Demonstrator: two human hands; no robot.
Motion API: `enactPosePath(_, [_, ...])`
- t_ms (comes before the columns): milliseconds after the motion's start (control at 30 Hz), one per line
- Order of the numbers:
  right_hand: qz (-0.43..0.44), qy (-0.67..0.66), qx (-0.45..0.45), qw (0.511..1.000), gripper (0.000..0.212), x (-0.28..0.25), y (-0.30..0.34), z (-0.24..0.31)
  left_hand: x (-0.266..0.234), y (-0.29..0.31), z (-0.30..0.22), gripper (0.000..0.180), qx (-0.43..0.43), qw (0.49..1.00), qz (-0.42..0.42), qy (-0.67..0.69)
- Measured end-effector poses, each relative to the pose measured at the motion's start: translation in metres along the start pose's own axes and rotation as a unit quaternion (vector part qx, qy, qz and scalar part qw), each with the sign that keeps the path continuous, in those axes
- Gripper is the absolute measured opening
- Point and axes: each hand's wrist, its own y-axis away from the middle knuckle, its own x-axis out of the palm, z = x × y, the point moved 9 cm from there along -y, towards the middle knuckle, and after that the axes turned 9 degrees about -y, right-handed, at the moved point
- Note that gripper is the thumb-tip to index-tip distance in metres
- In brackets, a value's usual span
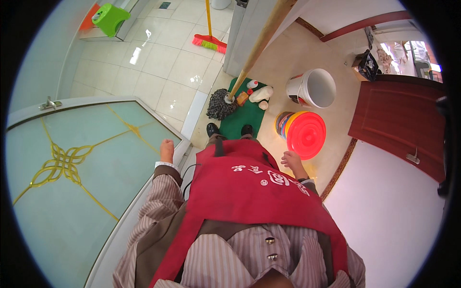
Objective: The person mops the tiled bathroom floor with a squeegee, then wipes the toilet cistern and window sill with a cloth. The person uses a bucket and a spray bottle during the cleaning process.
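Observation:
My left hand [166,150] is curled into a loose fist in front of the frosted glass door [72,192], with nothing visible in it. My right hand [292,162] hangs at the right of my red apron [245,182], fingers loosely bent and apart, holding nothing. Just beyond it stands a round bucket with a red lid [307,136]. Ahead of my shoes, a mop [222,104] with dark grey strands rests at the edge of a green mat [247,120]. Its wooden handle slants up past the door frame.
Small bottles [261,94] and an orange packet [242,99] lie on the mat. A white bucket [319,89] stands to its right. Farther off are a broom [210,43] on the tiles, a green stool [111,20], a black-lined bin [366,66] and a dark red door [398,125].

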Motion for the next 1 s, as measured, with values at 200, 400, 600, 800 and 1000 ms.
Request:
enactPosePath(200, [0.011, 0.065, 0.016, 0.998, 0.021, -0.024, -0.036, 0.02, 0.005, 0.035, 0.008, 0.02, -0.122, 0.988, 0.019, 0.09])
enactPosePath(400, [-0.024, -0.004, -0.038, 0.999, 0.024, -0.052, -0.049, 0.059, 0.034, 0.074, -0.002, 0.029, -0.081, 0.986, 0.147, -0.018])
enactPosePath(600, [-0.015, 0.038, -0.022, 0.999, 0.026, -0.059, -0.04, 0.045, 0.055, 0.08, -0.036, 0.024, -0.136, 0.97, 0.163, 0.119])
enactPosePath(800, [-0.005, 0.078, 0.026, 0.997, 0.026, -0.078, -0.052, 0.012, 0.055, 0.049, -0.092, 0.025, -0.035, 0.993, 0.073, 0.085])
enactPosePath(1000, [-0.017, 0.091, -0.006, 0.996, 0.026, -0.076, -0.057, 0.037, 0.035, 0.04, -0.126, 0.035, -0.022, 0.998, 0.02, 0.062])
